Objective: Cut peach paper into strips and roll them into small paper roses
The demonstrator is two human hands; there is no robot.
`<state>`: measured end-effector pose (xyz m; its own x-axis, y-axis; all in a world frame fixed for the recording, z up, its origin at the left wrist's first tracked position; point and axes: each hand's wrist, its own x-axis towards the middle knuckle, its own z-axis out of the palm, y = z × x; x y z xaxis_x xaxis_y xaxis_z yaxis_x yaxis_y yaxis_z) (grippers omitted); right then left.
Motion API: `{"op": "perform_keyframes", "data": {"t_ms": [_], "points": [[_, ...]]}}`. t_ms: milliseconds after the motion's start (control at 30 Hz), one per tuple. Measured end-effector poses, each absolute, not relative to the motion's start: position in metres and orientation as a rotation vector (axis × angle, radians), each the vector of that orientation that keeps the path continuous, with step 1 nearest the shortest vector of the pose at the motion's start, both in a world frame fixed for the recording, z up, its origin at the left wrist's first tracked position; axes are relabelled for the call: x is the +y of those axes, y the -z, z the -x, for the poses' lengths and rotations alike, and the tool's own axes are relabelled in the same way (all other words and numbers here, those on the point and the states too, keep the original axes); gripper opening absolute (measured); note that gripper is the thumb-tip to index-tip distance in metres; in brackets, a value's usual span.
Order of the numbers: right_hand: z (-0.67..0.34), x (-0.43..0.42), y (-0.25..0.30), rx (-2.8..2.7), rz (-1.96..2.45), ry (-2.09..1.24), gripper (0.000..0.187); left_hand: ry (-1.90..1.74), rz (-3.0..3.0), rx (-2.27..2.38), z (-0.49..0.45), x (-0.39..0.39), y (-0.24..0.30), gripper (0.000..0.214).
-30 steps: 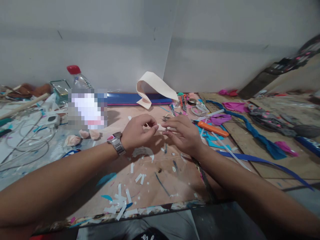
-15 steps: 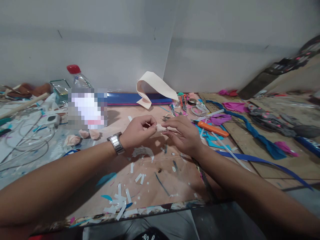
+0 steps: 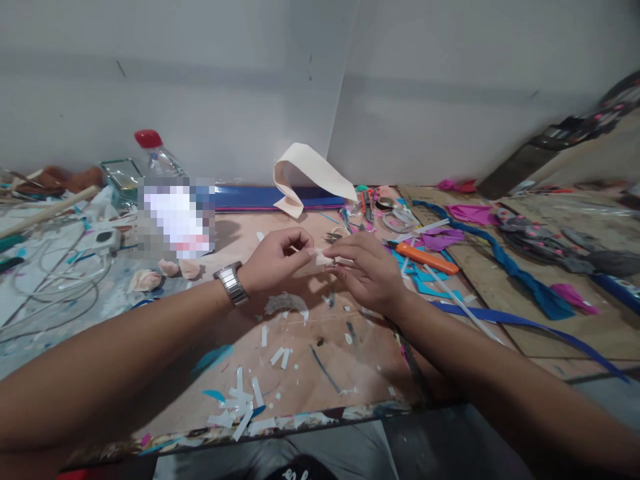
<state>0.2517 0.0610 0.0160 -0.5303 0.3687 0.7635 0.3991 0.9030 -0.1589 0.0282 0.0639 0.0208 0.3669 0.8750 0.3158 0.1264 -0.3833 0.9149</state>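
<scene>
Between my two hands, above the middle of the table, is a small pale cream petal-like piece [image 3: 324,257]. My left hand [image 3: 285,257], with a metal watch at the wrist, pinches its left side between thumb and forefinger. From the right, my right hand [image 3: 367,270] grips the same piece with its fingertips, partly covering it. Left of my watch lie a cream rolled rose [image 3: 145,280] and two loose cream petals [image 3: 190,269]. A curled cream strip [image 3: 313,163] stands behind my hands, and small scissors [image 3: 334,236] lie just beyond my fingers.
An orange utility knife [image 3: 426,258] lies to the right among blue and purple scraps. Behind on the left stands a red-capped bottle [image 3: 165,160] by a blurred-out patch. White paper strips [image 3: 243,397] litter the front edge. A cable [image 3: 95,267] coils at left; a brown board [image 3: 535,327] lies at right.
My left thumb and fingers have shifted slightly on the small cream piece, and more of it shows between my hands. Everything else on the table stays put.
</scene>
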Motion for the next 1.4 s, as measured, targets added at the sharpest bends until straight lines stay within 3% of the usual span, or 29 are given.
{"op": "perform_keyframes", "data": {"t_ms": [300, 533, 900, 1400], "points": [[-0.254, 0.063, -0.014, -2.234, 0.524, 0.113, 0.022, -1.031, -1.840, 0.935, -0.031, 0.061, -0.022, 0.016], [-0.254, 0.061, -0.016, -2.226, 0.539, 0.096, 0.025, -0.846, -1.338, 0.846, -0.035, 0.063, -0.022, 0.018], [-0.253, 0.062, -0.018, -2.186, 0.525, 0.084, 0.025, -0.927, -1.094, 0.844, -0.038, 0.063, -0.021, 0.014], [-0.252, 0.059, -0.017, -2.101, 0.628, 0.008, 0.020, -0.875, -0.997, 0.786, -0.035, 0.063, -0.024, 0.033]]}}
